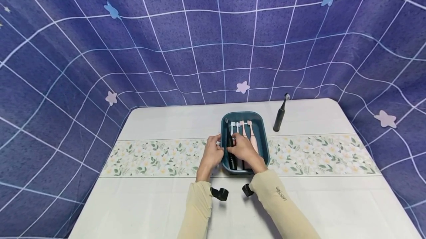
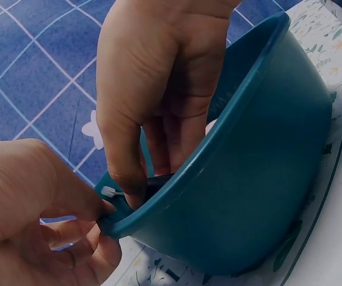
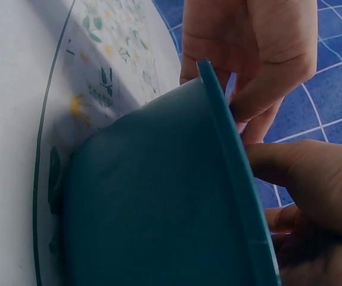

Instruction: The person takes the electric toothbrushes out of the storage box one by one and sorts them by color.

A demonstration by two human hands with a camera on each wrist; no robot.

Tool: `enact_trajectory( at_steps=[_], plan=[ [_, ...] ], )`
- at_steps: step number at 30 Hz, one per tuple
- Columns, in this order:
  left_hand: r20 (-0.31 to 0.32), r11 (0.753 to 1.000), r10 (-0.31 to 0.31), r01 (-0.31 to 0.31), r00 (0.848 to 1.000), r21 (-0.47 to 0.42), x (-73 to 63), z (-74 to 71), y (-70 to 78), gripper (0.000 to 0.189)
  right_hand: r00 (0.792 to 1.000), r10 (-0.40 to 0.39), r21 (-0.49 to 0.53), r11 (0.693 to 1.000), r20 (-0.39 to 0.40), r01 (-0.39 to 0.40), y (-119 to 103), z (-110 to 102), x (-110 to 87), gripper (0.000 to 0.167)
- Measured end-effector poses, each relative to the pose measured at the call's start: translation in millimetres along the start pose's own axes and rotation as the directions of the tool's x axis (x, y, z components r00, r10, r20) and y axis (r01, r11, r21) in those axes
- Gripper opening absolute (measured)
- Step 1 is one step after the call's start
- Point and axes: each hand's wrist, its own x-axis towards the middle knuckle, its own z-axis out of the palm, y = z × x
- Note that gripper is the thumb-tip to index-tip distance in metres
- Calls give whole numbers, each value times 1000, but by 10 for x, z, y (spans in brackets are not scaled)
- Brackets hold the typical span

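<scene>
Head view: a dark teal tray (image 1: 263, 135), oblong with rounded corners, sits at the middle of a white table (image 1: 166, 120), across a floral band. In it lie toothbrushes side by side, heads toward the far end: a black toothbrush (image 1: 230, 143) at the left, a white-headed one just beside it, two pink toothbrushes (image 1: 252, 135) at the right. The left hand (image 1: 213, 153) rests at the tray's left rim, fingers curled over the edge. The right hand (image 1: 244, 151) reaches into the tray, fingers bent around the black toothbrush's handle. A second black toothbrush (image 1: 279, 115) stands upright on the table, apart, right of the tray. Left wrist view: the tray (image 2: 260, 173) shows a smooth, deep, curved outer wall; the left hand (image 2: 34, 214) pinches the rim between thumb and curled fingers; the right hand (image 2: 159, 89) dips inside, fingertips closed on a dark handle. Right wrist view: the tray's (image 3: 159, 202) thin rim runs upward; the left hand (image 3: 248, 53) grips it from the far side; the right hand (image 3: 308, 190) lies inside, its fingertips hidden.
</scene>
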Motion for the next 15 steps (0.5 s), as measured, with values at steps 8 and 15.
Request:
enact_trajectory(
  at_steps=[8, 15],
  plan=[
    [2, 1000, 5, -5, 1000, -1, -9, -1, 5, 53, 1000, 12, 11, 1000, -2, -12, 30, -7, 9, 56],
    [-9, 1000, 12, -13, 1000, -10, 0, 9, -3, 53, 998, 53, 146, 988, 16, -54, 65, -35, 6, 57]
  ],
)
